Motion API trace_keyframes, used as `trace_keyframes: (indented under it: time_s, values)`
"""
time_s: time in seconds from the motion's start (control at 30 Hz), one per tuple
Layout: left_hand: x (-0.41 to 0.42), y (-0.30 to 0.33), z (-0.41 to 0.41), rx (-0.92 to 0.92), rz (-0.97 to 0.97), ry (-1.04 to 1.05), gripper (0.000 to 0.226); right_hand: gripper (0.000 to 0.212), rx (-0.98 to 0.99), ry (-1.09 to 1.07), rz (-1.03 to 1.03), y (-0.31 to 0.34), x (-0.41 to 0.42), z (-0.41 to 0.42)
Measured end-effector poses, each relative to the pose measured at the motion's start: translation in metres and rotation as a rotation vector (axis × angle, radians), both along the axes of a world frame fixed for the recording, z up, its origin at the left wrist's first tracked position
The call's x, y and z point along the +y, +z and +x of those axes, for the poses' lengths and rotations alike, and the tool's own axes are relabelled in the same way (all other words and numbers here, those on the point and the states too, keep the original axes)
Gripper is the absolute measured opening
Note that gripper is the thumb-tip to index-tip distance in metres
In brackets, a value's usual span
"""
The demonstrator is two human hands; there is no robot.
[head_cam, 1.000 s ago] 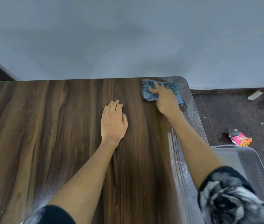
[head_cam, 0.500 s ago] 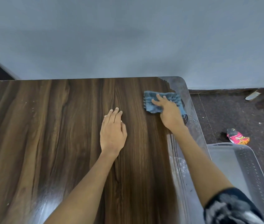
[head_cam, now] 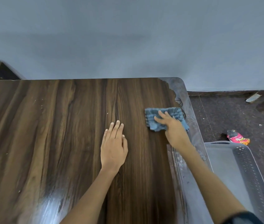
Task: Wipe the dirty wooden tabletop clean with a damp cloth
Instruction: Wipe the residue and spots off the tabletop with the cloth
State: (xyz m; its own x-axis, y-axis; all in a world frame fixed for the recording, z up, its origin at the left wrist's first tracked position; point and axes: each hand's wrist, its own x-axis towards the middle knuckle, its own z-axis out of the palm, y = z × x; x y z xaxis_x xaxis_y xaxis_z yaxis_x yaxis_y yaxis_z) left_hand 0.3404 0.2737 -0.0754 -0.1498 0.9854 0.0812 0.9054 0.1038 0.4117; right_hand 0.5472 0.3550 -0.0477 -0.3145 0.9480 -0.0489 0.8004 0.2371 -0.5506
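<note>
A dark wooden tabletop (head_cam: 50, 135) fills the lower left of the head view, with pale specks on its left part and a greyish dusty strip along its right edge. A folded blue cloth (head_cam: 154, 120) lies flat near that right edge. My right hand (head_cam: 173, 128) presses down on the cloth with straight, spread fingers. My left hand (head_cam: 114, 146) rests flat on the bare wood to the left of the cloth, fingers together and straight.
A grey plastic basket (head_cam: 241, 172) stands on the floor just right of the table. A pink wrapper (head_cam: 237, 138) and a pale scrap (head_cam: 253, 98) lie on the dark floor. A grey wall runs behind the table's far edge.
My right hand has dragged the cloth from the far right corner toward me along the right edge. My left hand has also slid a little nearer on the wood.
</note>
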Motion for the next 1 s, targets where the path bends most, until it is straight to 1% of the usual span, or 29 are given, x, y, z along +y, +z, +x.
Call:
trace_keyframes:
  time_s: [0.07, 0.13, 0.2, 0.27, 0.33, 0.43, 0.5, 0.57, 0.63, 0.67, 0.73, 0.8, 0.83, 0.9, 0.97, 1.0]
  values:
    - [-0.010, 0.001, 0.002, -0.006, -0.014, -0.006, 0.042, 0.064, -0.060, -0.076, -0.015, -0.002, 0.017, -0.022]
    - [-0.019, 0.001, 0.003, -0.011, -0.024, -0.002, 0.042, 0.067, -0.081, -0.088, -0.020, -0.006, 0.007, -0.042]
    - [-0.027, 0.001, 0.003, 0.007, -0.029, -0.004, 0.049, 0.066, -0.053, 0.021, -0.046, -0.009, -0.026, -0.052]
    - [-0.035, 0.000, 0.002, 0.022, -0.032, -0.016, 0.054, 0.061, 0.027, 0.194, -0.055, -0.009, -0.065, -0.047]
    - [-0.043, 0.000, 0.001, 0.015, -0.039, -0.019, 0.052, 0.060, 0.088, 0.254, -0.039, -0.009, -0.091, -0.029]
    - [-0.055, 0.000, 0.001, 0.014, -0.040, -0.016, 0.052, 0.066, 0.063, 0.159, -0.030, -0.003, -0.087, 0.003]
    - [-0.063, 0.001, 0.001, 0.020, -0.043, -0.016, 0.055, 0.063, 0.037, 0.067, -0.042, 0.001, -0.066, 0.007]
    - [-0.070, 0.001, 0.001, 0.019, -0.049, -0.015, 0.055, 0.057, 0.022, -0.041, -0.051, 0.004, -0.048, -0.010]
    - [-0.076, 0.002, 0.002, 0.010, -0.052, -0.012, 0.054, 0.053, 0.009, -0.111, -0.031, 0.005, -0.050, -0.037]
    - [-0.080, 0.002, 0.002, 0.008, -0.052, -0.013, 0.053, 0.052, 0.015, -0.099, -0.020, 0.004, -0.061, -0.048]
    - [-0.085, 0.002, 0.001, 0.001, -0.052, -0.019, 0.054, 0.054, 0.036, 0.061, -0.064, -0.003, -0.093, -0.058]
    - [-0.090, 0.002, 0.001, -0.023, -0.044, -0.010, 0.053, 0.058, 0.079, 0.240, -0.117, -0.011, -0.130, -0.047]
    - [-0.093, 0.003, 0.001, -0.032, -0.041, -0.005, 0.050, 0.059, 0.098, 0.273, -0.104, -0.013, -0.143, -0.035]
    - [-0.098, 0.004, 0.000, -0.035, -0.039, -0.011, 0.046, 0.064, 0.127, 0.213, -0.074, -0.013, -0.153, -0.005]
    - [-0.103, 0.004, 0.000, -0.031, -0.034, -0.020, 0.050, 0.065, 0.119, 0.116, -0.065, -0.008, -0.141, 0.015]
    - [-0.106, 0.004, 0.000, -0.027, -0.033, -0.020, 0.053, 0.063, 0.110, 0.068, -0.067, -0.004, -0.129, 0.018]
